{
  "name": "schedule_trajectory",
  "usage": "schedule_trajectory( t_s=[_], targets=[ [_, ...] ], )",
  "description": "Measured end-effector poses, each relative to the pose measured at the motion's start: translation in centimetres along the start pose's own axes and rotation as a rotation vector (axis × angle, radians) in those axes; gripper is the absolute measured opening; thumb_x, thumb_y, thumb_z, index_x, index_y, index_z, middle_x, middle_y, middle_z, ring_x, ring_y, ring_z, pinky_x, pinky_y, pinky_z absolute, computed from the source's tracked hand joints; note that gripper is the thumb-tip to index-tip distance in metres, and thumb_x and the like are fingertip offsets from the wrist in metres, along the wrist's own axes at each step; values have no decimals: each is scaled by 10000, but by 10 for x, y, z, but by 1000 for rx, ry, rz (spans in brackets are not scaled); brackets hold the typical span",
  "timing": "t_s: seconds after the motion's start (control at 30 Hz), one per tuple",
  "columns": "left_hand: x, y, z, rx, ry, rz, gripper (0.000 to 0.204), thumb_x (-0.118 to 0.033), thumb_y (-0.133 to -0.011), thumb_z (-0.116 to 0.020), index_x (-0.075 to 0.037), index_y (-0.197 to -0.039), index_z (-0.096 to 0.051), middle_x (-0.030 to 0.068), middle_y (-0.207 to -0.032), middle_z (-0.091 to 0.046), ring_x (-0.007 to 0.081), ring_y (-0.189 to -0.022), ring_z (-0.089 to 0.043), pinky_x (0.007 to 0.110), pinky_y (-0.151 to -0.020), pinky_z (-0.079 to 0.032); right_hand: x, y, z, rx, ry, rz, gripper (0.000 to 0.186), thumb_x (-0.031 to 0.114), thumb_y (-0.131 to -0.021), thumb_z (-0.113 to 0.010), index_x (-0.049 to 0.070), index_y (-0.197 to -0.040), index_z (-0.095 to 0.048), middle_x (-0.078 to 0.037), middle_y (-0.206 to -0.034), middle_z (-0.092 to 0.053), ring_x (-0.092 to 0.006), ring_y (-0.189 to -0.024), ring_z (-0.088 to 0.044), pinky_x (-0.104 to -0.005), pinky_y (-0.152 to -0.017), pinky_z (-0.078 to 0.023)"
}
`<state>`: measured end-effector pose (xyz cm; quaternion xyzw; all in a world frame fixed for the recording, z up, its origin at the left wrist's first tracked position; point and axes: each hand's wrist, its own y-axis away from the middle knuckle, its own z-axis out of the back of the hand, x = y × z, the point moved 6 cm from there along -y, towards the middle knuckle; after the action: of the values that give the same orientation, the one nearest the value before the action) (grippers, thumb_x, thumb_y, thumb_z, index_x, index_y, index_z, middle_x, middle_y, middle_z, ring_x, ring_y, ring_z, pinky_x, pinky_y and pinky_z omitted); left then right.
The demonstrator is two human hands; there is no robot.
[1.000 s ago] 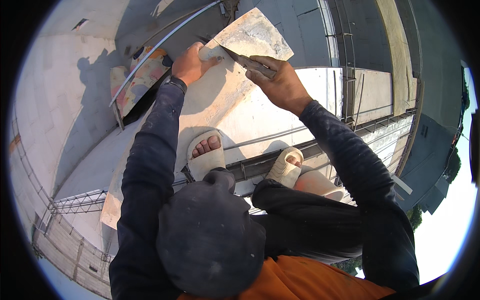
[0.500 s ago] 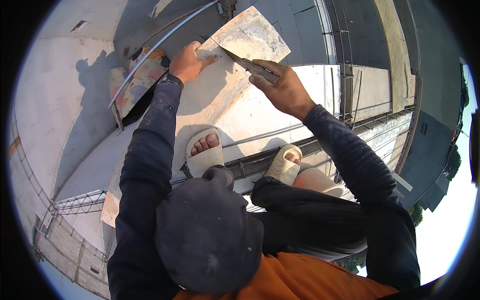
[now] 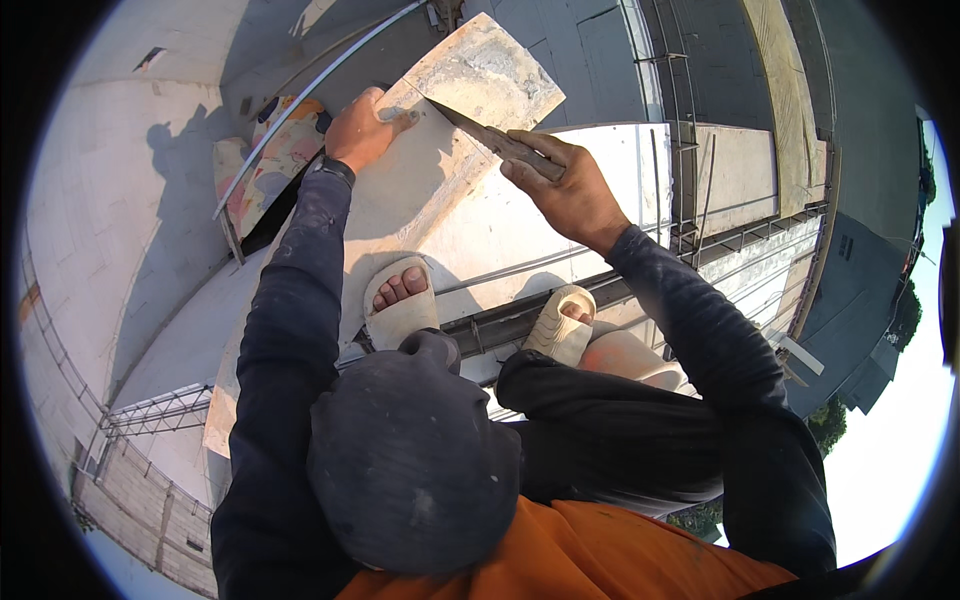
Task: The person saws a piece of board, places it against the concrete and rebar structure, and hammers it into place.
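Note:
A pale, stained board (image 3: 482,70) slants up and away in front of me, with a thin line across it near its far end. My left hand (image 3: 362,132) grips the board's left edge, thumb on top and fingers over the side. In my right hand (image 3: 570,190) is a tool with a dark tapered blade (image 3: 462,122) and a worn handle. Its narrow tip points left, resting on or just above the board by the thin line. Whether it is a saw or a knife I cannot tell. My sandalled left foot (image 3: 402,290) stands on the board's nearer part.
My right foot in a cream sandal (image 3: 562,328) is beside steel reinforcing bars (image 3: 480,330). A white panel (image 3: 610,175) lies to the right, and a timber beam (image 3: 775,100) runs beyond it. Patterned cloth (image 3: 285,160) and a thin pipe (image 3: 300,120) are at left.
The tool and my right hand have shifted slightly down along the board, the blade tip a little lower. My left hand keeps its hold. The whole view has moved slightly.

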<state>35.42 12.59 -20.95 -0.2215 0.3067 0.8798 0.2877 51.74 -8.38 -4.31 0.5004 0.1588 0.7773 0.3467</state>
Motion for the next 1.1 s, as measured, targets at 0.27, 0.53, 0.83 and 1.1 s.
schedule_trajectory(
  t_s=[0.27,0.53,0.83,1.1],
  targets=[
    [-8,-8,29,40,-20,61,792,-607,-863,-813,-14,-1362,-651,222,-1268,-753,350,-1188,-735,470,-976,-578,3,71,35,14,-46,126,476,177,-1047,-698,-76,-1440,-607,-247,-1246,-751,-248,-1114,-747,-365,-993,-581],
    [21,-9,18,-117,-53,28,859,-613,-868,-803,10,-1430,-618,225,-1299,-746,357,-1203,-729,456,-1025,-567,8,90,29,31,-149,124,543,200,-1050,-732,-69,-1490,-564,-211,-1331,-723,-213,-1206,-706,-340,-1047,-559],
    [-27,-24,27,-53,-58,24,847,-588,-874,-802,8,-1446,-613,226,-1315,-739,363,-1210,-727,449,-1023,-571,-5,-29,3,-137,57,61,502,299,-1022,-711,-37,-1392,-668,-245,-1151,-767,-278,-1013,-757,-366,-922,-589],
    [22,1,9,-33,-4,57,841,-606,-856,-812,-8,-1421,-637,227,-1328,-733,355,-1224,-721,450,-1017,-571,-10,120,53,68,-131,-64,498,144,-1050,-704,-72,-1479,-572,-193,-1299,-733,-206,-1166,-712,-337,-1003,-578]
  ],
)
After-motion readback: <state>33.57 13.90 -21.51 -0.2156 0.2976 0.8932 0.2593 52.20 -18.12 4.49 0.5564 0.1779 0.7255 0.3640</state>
